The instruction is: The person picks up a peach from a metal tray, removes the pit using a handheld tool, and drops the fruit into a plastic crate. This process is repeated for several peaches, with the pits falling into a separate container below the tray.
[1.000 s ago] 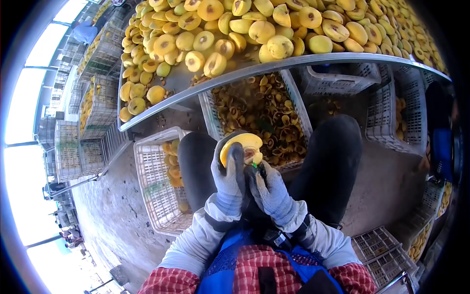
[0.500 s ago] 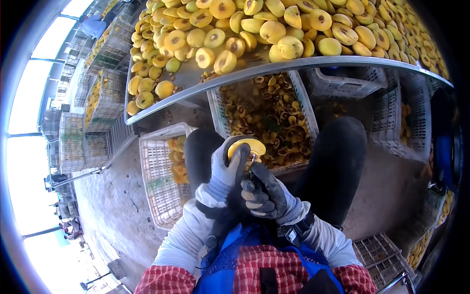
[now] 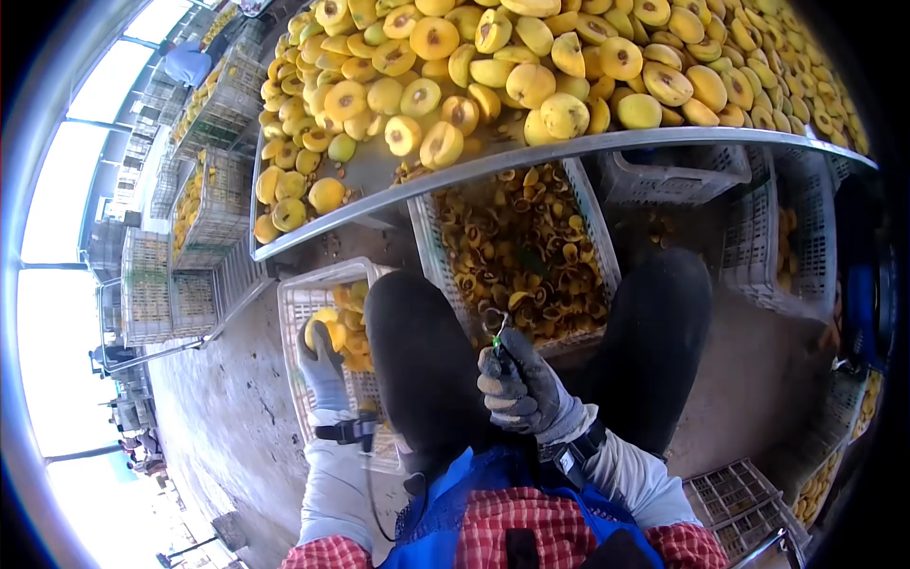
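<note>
My gloved left hand [image 3: 324, 365] is over the white crate [image 3: 296, 302] at my left, its fingers around a yellow peach half [image 3: 322, 321]. Other yellow halves [image 3: 354, 332] lie in that crate. My gloved right hand [image 3: 521, 387] is closed around a small tool [image 3: 498, 332] with a green part and a looped metal end, held between my knees. Beyond the tool, a crate [image 3: 434, 248] holds brown and yellow scraps [image 3: 531, 247].
A metal-edged table [image 3: 569, 148] heaped with halved peaches [image 3: 621, 59] crosses the front. More crates stand under it [image 3: 678, 180] and at the right [image 3: 801, 237]. Stacked crates [image 3: 147, 284] and a person [image 3: 188, 64] are at the left.
My left hand has moved from beside the right hand down to the left crate with the peach half. The tool is now apart from the fruit, its metal end showing. The view has shifted slightly.
</note>
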Available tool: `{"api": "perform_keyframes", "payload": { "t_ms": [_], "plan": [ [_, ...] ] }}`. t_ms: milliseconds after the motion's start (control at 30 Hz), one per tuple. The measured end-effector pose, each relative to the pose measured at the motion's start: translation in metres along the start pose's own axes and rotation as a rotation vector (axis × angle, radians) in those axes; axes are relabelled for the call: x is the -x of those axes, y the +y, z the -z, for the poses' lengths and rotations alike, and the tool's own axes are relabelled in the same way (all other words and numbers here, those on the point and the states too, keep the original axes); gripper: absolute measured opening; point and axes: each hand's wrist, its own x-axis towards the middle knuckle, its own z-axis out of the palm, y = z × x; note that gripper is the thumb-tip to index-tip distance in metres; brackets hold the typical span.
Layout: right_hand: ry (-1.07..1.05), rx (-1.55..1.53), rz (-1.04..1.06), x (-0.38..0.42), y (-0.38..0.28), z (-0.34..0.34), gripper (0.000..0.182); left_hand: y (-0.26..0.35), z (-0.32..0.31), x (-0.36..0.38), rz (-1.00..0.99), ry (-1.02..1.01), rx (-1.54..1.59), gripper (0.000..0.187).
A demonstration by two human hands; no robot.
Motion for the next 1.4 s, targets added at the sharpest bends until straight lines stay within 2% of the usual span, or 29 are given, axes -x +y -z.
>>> {"api": "perform_keyframes", "payload": {
  "t_ms": [33, 100, 133, 167, 200, 233, 267, 300, 367, 433, 500, 600, 633, 667, 700, 733, 767, 833, 867, 1000, 1100, 1167, 1233, 1267, 1300, 1367, 1400],
  "plan": [
    [0.014, 0.024, 0.005, -0.001, -0.001, 0.001, 0.052, -0.044, 0.045, -0.043, -0.023, -0.006, -0.433, 0.044],
    [0.118, 0.123, 0.020, -0.004, -0.005, -0.009, 0.052, -0.020, 0.013, -0.049, -0.149, -0.017, -0.621, 0.050],
    [0.155, 0.152, 0.021, -0.007, -0.007, -0.009, 0.052, 0.008, -0.024, -0.043, -0.361, -0.097, -0.613, 0.049],
    [0.195, 0.184, 0.020, -0.008, -0.009, -0.010, 0.052, 0.046, -0.068, -0.037, -0.426, -0.173, -0.630, 0.042],
    [0.296, 0.254, 0.031, -0.009, -0.012, -0.015, 0.053, 0.049, -0.093, -0.059, -0.413, -0.259, -0.520, 0.035],
    [0.317, 0.261, 0.054, -0.009, -0.014, -0.013, 0.051, 0.073, -0.126, -0.072, -0.627, -0.301, -0.698, 0.033],
    [0.338, 0.263, 0.081, -0.007, -0.015, -0.010, 0.050, 0.082, -0.157, -0.093, -0.503, -0.259, -0.695, 0.032],
    [0.360, 0.265, 0.110, -0.005, -0.018, -0.008, 0.049, 0.090, -0.181, -0.124, -0.624, -0.280, -0.778, 0.038],
    [0.404, 0.283, 0.170, 0.000, -0.024, -0.006, 0.048, 0.076, -0.223, -0.188, -0.575, -0.245, -0.961, 0.064],
    [0.495, 0.327, 0.221, 0.000, -0.031, -0.010, 0.048, 0.059, -0.253, -0.212, -0.213, -0.560, -0.429, 0.063],
    [0.634, 0.392, 0.262, -0.002, -0.034, -0.024, 0.048, 0.051, -0.262, -0.215, -0.055, -0.683, -0.221, 0.050],
    [0.606, 0.448, 0.362, -0.003, -0.041, -0.030, 0.041, 0.075, -0.260, -0.166, 0.077, -0.607, -0.082, 0.036],
    [0.613, 0.556, 0.430, -0.002, -0.045, -0.037, 0.038, 0.062, -0.253, -0.159, -0.180, -0.633, -0.002, 0.028],
    [0.623, 0.665, 0.497, -0.002, -0.047, -0.047, 0.035, 0.072, -0.241, -0.134, -0.146, -0.594, -0.056, 0.029],
    [0.634, 0.776, 0.556, -0.003, -0.048, -0.055, 0.032, 0.076, -0.230, -0.103, -0.140, -0.647, -0.019, 0.029],
    [0.654, 0.891, 0.660, -0.009, -0.049, -0.061, 0.022, 0.067, -0.216, -0.077, 0.028, -0.633, 0.078, 0.029],
    [0.680, 1.152, 0.692, -0.013, -0.052, -0.061, 0.018, 0.065, -0.210, -0.045, 0.015, -0.633, -0.008, 0.029],
    [0.701, 1.683, 0.737, -0.018, -0.053, -0.058, 0.013, 0.074, -0.210, 0.000, -0.214, -0.739, -0.144, 0.031],
    [0.722, 1.635, 0.729, -0.020, -0.050, -0.054, 0.013, 0.078, -0.210, 0.023, -0.333, -0.778, -0.201, 0.032],
    [0.904, 1.403, 0.702, -0.020, -0.046, -0.051, 0.017, 0.066, -0.203, 0.047, 0.140, -0.637, -0.073, 0.030],
    [0.803, 1.471, 0.834, -0.016, -0.047, -0.059, 0.019, 0.074, -0.184, 0.045, 0.150, -0.761, -0.050, 0.033],
    [0.724, 1.433, 0.788, -0.015, -0.044, -0.060, 0.018, 0.068, -0.173, 0.044, 0.212, -0.847, 0.145, 0.036],
    [0.694, 1.402, 0.760, -0.014, -0.038, -0.058, 0.018, 0.070, -0.171, 0.044, 0.509, -0.842, 0.250, 0.035],
    [0.706, 1.390, 0.759, -0.014, -0.036, -0.054, 0.019, 0.069, -0.173, 0.049, 0.300, -0.760, 0.103, 0.032],
    [0.721, 1.377, 0.762, -0.013, -0.034, -0.051, 0.019, 0.067, -0.176, 0.054, 0.199, -0.701, 0.090, 0.032],
    [0.685, 1.386, 0.905, -0.015, -0.025, -0.050, 0.021, 0.064, -0.177, 0.069, 0.006, -0.581, 0.069, 0.032],
    [0.669, 1.388, 0.975, -0.014, -0.021, -0.049, 0.021, 0.068, -0.175, 0.076, 0.080, -0.563, 0.076, 0.032]
  ]
}}
